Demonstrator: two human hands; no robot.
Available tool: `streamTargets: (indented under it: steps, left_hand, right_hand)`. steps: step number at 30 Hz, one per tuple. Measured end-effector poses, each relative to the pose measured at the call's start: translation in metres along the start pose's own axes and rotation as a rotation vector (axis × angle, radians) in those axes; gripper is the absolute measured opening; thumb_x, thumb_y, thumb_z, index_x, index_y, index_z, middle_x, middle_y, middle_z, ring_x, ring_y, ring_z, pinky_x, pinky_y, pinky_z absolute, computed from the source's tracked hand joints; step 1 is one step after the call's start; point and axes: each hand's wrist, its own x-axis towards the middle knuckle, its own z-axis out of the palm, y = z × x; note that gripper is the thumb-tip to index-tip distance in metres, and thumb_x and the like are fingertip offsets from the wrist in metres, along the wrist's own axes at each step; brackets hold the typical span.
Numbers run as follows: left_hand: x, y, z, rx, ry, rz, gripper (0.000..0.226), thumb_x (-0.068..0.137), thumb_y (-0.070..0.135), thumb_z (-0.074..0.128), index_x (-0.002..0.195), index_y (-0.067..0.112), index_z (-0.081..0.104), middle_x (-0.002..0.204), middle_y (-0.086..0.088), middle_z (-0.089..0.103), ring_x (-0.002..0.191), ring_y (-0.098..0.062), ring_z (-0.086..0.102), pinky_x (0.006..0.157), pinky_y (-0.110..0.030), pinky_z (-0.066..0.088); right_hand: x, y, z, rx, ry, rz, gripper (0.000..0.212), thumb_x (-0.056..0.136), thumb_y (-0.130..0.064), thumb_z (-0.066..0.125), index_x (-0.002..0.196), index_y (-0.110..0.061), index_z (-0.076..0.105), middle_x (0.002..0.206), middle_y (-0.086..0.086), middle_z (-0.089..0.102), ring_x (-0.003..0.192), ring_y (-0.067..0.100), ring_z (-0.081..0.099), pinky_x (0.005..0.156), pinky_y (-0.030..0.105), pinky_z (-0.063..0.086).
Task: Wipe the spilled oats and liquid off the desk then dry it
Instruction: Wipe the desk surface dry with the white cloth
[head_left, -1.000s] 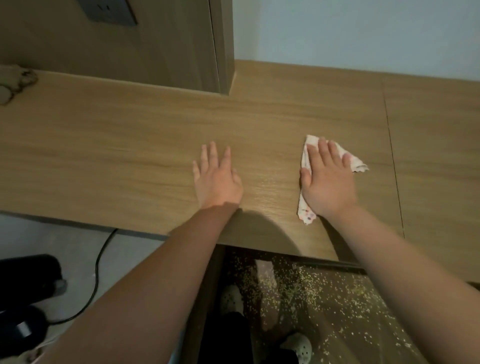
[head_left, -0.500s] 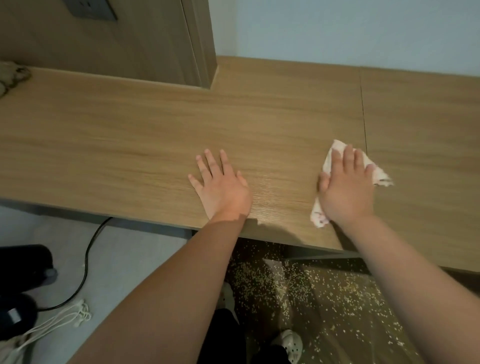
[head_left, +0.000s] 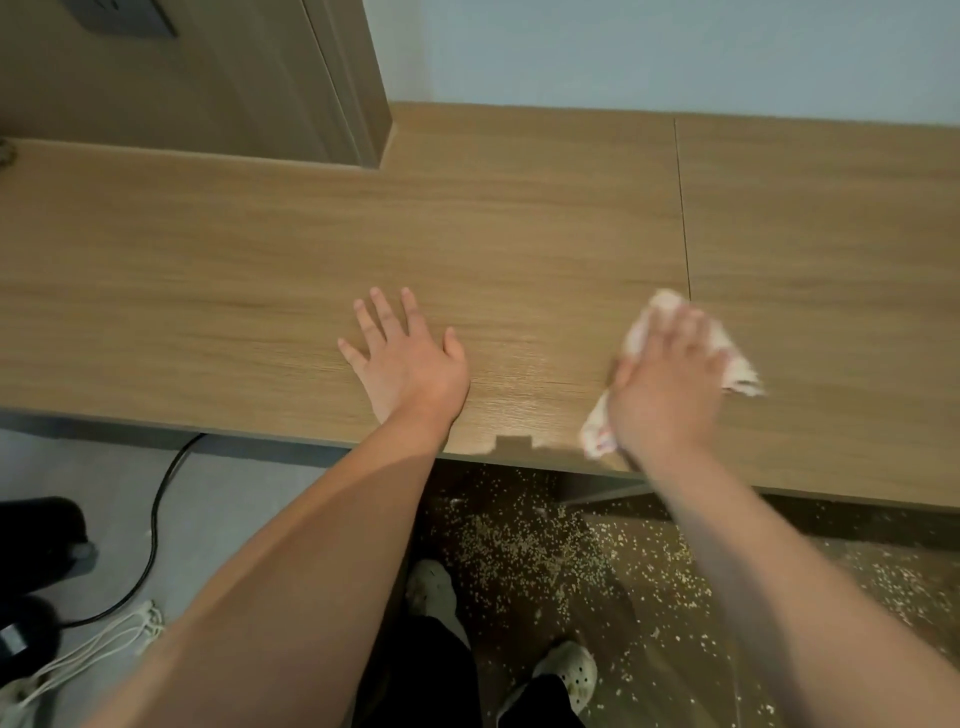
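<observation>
Presently on view:

- **Desk** (head_left: 260, 249): wood-grain top with a seam at the right. Both ends are cut off by the frame.
- **Left hand** (head_left: 410, 364): flat on the desk near the front edge, fingers straight and spread, holding nothing.
- **Right hand** (head_left: 667, 384): blurred. The fingers look stretched out, pressing on the cloth.
- **Cloth** (head_left: 740, 371): white and crumpled, on the desk just left of the seam. Its middle is hidden under the right hand.
- **Sheen** (head_left: 530, 364): a pale patch between the hands; wet or not, cannot tell.
- **Oats** (head_left: 519, 545): scattered on the floor below, partly hidden by the forearms.
- **Socket** (head_left: 119, 15): cut off at the top edge.
</observation>
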Motion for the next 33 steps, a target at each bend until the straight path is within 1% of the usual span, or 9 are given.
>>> streamTargets:
  steps: [5, 9, 12, 15, 19, 25, 27, 31, 33]
  left_hand:
    - [0.000, 0.000, 0.001, 0.010, 0.009, -0.008, 0.068, 0.099, 0.049, 0.018, 0.156, 0.018, -0.001, 0.163, -0.014, -0.007, 0.150, -0.031, -0.010, 0.118, -0.059, 0.002]
    - [-0.001, 0.001, 0.000, 0.002, 0.008, -0.002, 0.067, 0.099, 0.048, 0.018, 0.156, 0.017, 0.000, 0.163, -0.015, -0.008, 0.150, -0.029, -0.010, 0.119, -0.058, 0.001]
    - [0.000, 0.001, 0.001, 0.000, 0.014, -0.005, 0.067, 0.099, 0.047, 0.019, 0.156, 0.017, 0.001, 0.163, -0.015, -0.007, 0.150, -0.028, -0.010, 0.118, -0.059, 0.001]
    - [-0.001, 0.001, 0.001, 0.004, 0.012, 0.000, 0.067, 0.099, 0.047, 0.019, 0.156, 0.017, 0.001, 0.163, -0.015, -0.007, 0.150, -0.027, -0.010, 0.118, -0.059, 0.002]
    - [-0.002, 0.000, 0.000, 0.003, 0.002, 0.026, 0.066, 0.100, 0.046, 0.019, 0.157, 0.018, 0.002, 0.163, -0.015, -0.008, 0.150, -0.027, -0.011, 0.118, -0.059, 0.000]
    - [-0.001, 0.001, 0.001, 0.001, 0.016, 0.024, 0.066, 0.099, 0.047, 0.021, 0.156, 0.020, 0.003, 0.163, -0.011, -0.006, 0.150, -0.027, -0.009, 0.118, -0.059, 0.002]
    - [0.000, 0.001, 0.001, 0.000, 0.021, 0.020, 0.066, 0.099, 0.048, 0.020, 0.157, 0.021, 0.003, 0.164, -0.010, -0.005, 0.150, -0.026, -0.009, 0.118, -0.059, 0.003]
    - [0.000, 0.000, 0.001, -0.020, 0.026, 0.021, 0.066, 0.098, 0.048, 0.022, 0.157, 0.022, 0.005, 0.164, -0.009, -0.005, 0.151, -0.025, -0.008, 0.119, -0.058, 0.002]
    - [-0.001, 0.000, 0.001, -0.023, 0.029, 0.022, 0.067, 0.098, 0.049, 0.022, 0.157, 0.022, 0.005, 0.164, -0.009, -0.005, 0.150, -0.025, -0.008, 0.119, -0.058, 0.002]
  right_hand:
    - [-0.050, -0.012, 0.011, -0.057, -0.123, -0.583, 0.059, 0.103, -0.041, 0.011, 0.145, -0.024, -0.026, 0.156, 0.001, -0.031, 0.144, 0.021, -0.028, 0.116, 0.044, -0.017]
    - [-0.030, 0.051, 0.016, 0.094, 0.058, -0.085, 0.061, 0.100, -0.044, -0.001, 0.156, -0.019, 0.002, 0.163, 0.010, -0.003, 0.150, 0.029, -0.005, 0.121, 0.052, 0.002]
    - [-0.032, 0.028, 0.006, 0.027, -0.012, 0.161, 0.072, 0.097, -0.049, 0.015, 0.156, -0.010, -0.001, 0.162, 0.019, 0.001, 0.149, 0.037, 0.002, 0.119, 0.056, 0.015]
    - [-0.056, -0.024, 0.011, -0.136, -0.089, -0.285, 0.106, 0.087, -0.054, 0.049, 0.148, -0.011, -0.027, 0.158, 0.019, -0.020, 0.147, 0.037, -0.013, 0.119, 0.056, 0.000]
    - [-0.029, -0.001, 0.009, -0.061, -0.070, -0.684, 0.057, 0.101, -0.049, -0.001, 0.148, -0.026, -0.024, 0.158, 0.002, -0.026, 0.144, 0.023, -0.025, 0.117, 0.046, -0.013]
    - [0.063, 0.019, -0.003, 0.127, 0.029, 0.098, 0.059, 0.103, -0.035, 0.019, 0.156, -0.013, 0.011, 0.164, 0.012, 0.003, 0.150, 0.032, 0.002, 0.121, 0.052, 0.006]
    - [0.053, -0.012, -0.001, 0.037, 0.061, -0.038, 0.059, 0.103, -0.038, 0.014, 0.157, -0.014, 0.006, 0.163, 0.015, 0.003, 0.150, 0.034, 0.003, 0.120, 0.054, 0.009]
    - [0.014, -0.032, 0.005, -0.039, -0.006, -0.786, 0.059, 0.097, -0.054, -0.002, 0.150, -0.027, -0.005, 0.160, 0.002, -0.005, 0.148, 0.022, -0.009, 0.119, 0.045, -0.005]
    - [0.039, -0.009, -0.003, -0.074, -0.020, -0.818, 0.063, 0.094, -0.055, -0.005, 0.151, -0.028, -0.003, 0.161, 0.000, -0.003, 0.148, 0.020, -0.008, 0.119, 0.045, -0.006]
